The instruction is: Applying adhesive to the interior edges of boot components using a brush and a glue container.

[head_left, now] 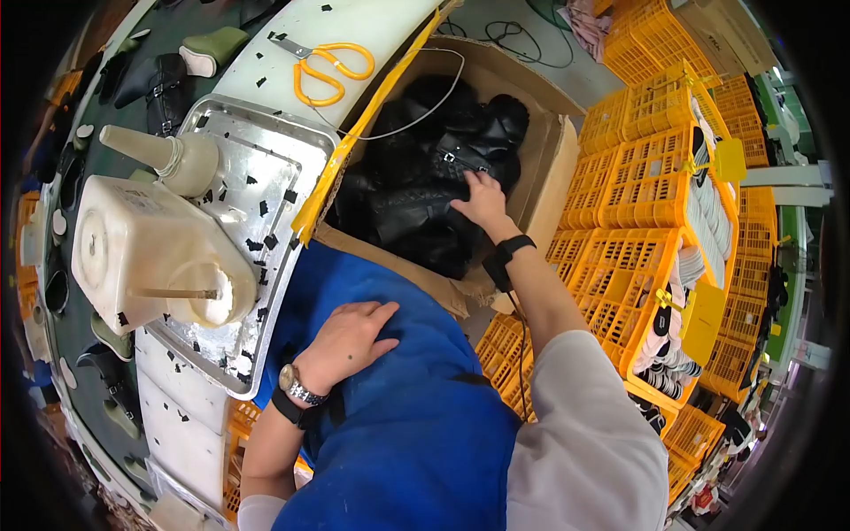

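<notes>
My right hand point(483, 202) reaches into a cardboard box point(542, 190) of black leather shoes or boots point(425, 208). Its fingertips touch one near a strap with a silver buckle point(449, 157); thumb and fingers are apart, not visibly closed round anything. How many pairs lie in the dark pile cannot be made out. My left hand point(350, 343) rests with fingers loosely stretched on the blue apron point(407, 425) over my lap, holding nothing. That wrist wears a watch and a black band; another black band with a cable circles my right wrist.
On the white bench left stand a metal tray point(282, 146) with black scraps, a whitish plastic container point(133, 252) with a stick, and a nozzle bottle point(190, 164). Orange-handled scissors point(332, 66) lie beyond. Stacked yellow crates point(611, 265) border the right. A green conveyor point(97, 159) carries shoes.
</notes>
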Available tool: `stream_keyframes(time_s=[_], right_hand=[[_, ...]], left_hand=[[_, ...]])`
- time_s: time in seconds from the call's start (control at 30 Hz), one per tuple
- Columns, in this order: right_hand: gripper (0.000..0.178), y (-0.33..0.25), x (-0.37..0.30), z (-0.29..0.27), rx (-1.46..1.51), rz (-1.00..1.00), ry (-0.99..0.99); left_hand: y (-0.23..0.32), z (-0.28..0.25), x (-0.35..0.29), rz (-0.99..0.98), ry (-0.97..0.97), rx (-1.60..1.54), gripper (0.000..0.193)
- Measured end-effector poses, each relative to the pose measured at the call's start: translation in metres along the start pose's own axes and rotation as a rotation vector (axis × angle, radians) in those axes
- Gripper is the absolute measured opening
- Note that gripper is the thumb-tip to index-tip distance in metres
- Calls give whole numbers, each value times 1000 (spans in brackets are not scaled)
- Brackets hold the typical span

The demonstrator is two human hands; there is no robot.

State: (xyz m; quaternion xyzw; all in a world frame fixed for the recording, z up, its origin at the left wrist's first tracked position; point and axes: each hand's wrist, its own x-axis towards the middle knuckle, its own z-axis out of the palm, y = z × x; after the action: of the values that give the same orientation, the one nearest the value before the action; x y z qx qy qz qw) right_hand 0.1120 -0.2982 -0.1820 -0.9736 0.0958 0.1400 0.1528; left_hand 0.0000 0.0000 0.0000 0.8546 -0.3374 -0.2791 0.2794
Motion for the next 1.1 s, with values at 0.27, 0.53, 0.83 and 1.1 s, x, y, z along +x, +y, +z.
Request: stream_keyframes(time_s=[0.27, 0.53, 0.83, 1.1], right_hand=[[87, -25, 25, 34, -271, -201, -422], [62, -22, -1, 2, -113, -246, -339], [28, -79, -101, -140, -122, -966, 318], [26, -83, -106, -216, 532, -838, 497]], left_hand=[[-15, 1, 9, -37, 75, -66, 48], [-23, -7, 38, 9, 258, -208, 45], [18, -24, 80, -6, 443, 223, 75], [8, -39, 41, -188, 424, -231, 43]])
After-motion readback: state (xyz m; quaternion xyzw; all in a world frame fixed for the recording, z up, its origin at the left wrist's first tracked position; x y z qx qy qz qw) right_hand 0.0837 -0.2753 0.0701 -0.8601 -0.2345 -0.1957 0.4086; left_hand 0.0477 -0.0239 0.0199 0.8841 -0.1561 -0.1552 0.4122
